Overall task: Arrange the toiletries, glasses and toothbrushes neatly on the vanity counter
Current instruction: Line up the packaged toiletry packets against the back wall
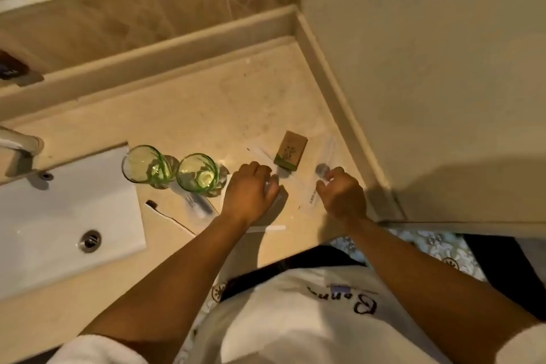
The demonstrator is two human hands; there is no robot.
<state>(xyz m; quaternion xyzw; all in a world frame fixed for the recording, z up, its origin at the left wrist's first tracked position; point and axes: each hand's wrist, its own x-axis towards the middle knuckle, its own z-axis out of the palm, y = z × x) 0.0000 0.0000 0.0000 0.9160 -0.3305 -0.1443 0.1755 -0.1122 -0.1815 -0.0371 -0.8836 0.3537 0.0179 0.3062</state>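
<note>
Two green-tinted glasses (146, 166) (198, 173) stand upright side by side on the beige vanity counter (183, 115), right of the sink. A wrapped toothbrush (197, 204) and a dark-headed toothbrush (168, 217) lie in front of them. A small brown box (291, 149) lies near the right wall. My left hand (249, 193) is closed around a small clear bottle with a grey cap (273, 182). My right hand (342, 193) holds a second small bottle with a grey cap (322, 170), just right of the box. A clear sachet (311, 201) lies between my hands.
The white sink (59, 216) with its drain (89, 241) and the tap (20, 145) fill the left. A raised ledge (147, 59) runs along the back, and a wall (428, 83) closes the right side. A white stick (269, 229) lies near the front edge.
</note>
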